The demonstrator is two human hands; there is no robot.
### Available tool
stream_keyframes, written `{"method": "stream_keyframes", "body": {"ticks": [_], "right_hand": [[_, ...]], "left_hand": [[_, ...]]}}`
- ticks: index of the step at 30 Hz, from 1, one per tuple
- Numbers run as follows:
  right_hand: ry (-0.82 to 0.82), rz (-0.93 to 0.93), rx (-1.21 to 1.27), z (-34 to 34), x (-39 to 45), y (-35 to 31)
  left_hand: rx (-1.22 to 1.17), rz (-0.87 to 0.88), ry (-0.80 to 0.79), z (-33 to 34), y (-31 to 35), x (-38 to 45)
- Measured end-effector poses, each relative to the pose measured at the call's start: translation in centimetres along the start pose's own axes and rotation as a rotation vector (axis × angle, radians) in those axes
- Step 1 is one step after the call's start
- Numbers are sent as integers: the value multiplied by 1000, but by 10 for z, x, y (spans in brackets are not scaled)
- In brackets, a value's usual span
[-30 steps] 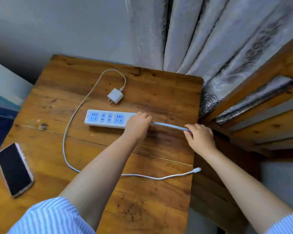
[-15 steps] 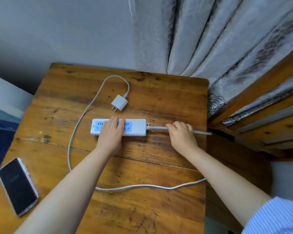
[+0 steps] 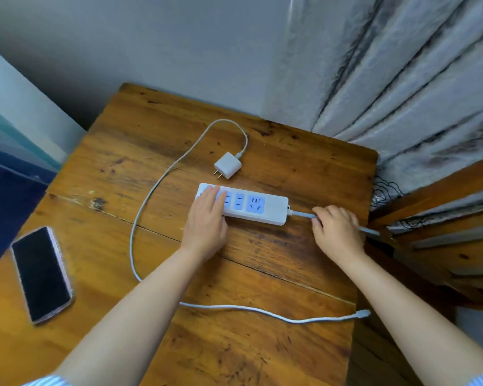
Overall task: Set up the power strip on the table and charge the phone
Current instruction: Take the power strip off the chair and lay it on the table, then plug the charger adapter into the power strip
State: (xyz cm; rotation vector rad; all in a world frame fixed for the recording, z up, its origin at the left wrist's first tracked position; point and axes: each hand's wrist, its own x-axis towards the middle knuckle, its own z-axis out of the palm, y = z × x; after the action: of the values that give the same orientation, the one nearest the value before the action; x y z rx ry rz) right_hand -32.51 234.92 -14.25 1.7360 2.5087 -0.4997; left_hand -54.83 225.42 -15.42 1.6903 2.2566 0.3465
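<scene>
A white power strip [image 3: 258, 206] with blue sockets lies across the middle of the wooden table [image 3: 262, 344]. My left hand [image 3: 207, 218] rests flat on its left end, fingers spread over the sockets. My right hand [image 3: 336, 232] pinches the strip's grey cord [image 3: 301, 213] just right of the strip; the cord runs off the table's right edge. A white charger plug [image 3: 228, 165] lies behind the strip, its white cable [image 3: 140, 218] looping left and forward to a connector [image 3: 363, 313] at the right edge. A dark-screened phone [image 3: 41, 274] lies at the left.
A grey patterned curtain [image 3: 388, 79] hangs behind the table's right rear corner. A wooden frame [image 3: 444, 246] stands close to the right edge. A grey wall is behind, and a blue and white surface [image 3: 9, 176] lies beyond the left edge.
My left hand slid from the strip's right end to its left end. My right hand moved left along the cord, closer to the strip. The strip now sits further right on the table.
</scene>
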Motion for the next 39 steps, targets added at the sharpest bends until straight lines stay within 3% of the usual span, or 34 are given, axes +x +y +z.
{"method": "stream_keyframes", "body": {"ticks": [2,8,13,17,21,24,30,35,39], "right_hand": [[1,-59,37,-1,4,-17],[3,-281,42,-7,32,-72],[-42,-357,35,-3,72,-120],[-187,-344,91,-2,104,-148],[-314,-408,-157,6,129,-160],[-271,-448,-290,5,135,-159],[-146,-581,-208,-36,109,-148],[-306,-744,-376,-53,78,-143],[-286,-743,-487,-50,69,-146]], "left_hand": [[-72,-176,91,3,-20,-21],[-49,-460,13,19,-63,-43],[-28,-460,37,25,-70,-43],[-20,-467,44,26,-72,-42],[-28,-470,24,27,-74,-40],[-39,-475,24,28,-76,-40],[-53,-481,15,29,-76,-41],[-68,-483,24,27,-74,-40],[-56,-482,22,26,-74,-40]]}}
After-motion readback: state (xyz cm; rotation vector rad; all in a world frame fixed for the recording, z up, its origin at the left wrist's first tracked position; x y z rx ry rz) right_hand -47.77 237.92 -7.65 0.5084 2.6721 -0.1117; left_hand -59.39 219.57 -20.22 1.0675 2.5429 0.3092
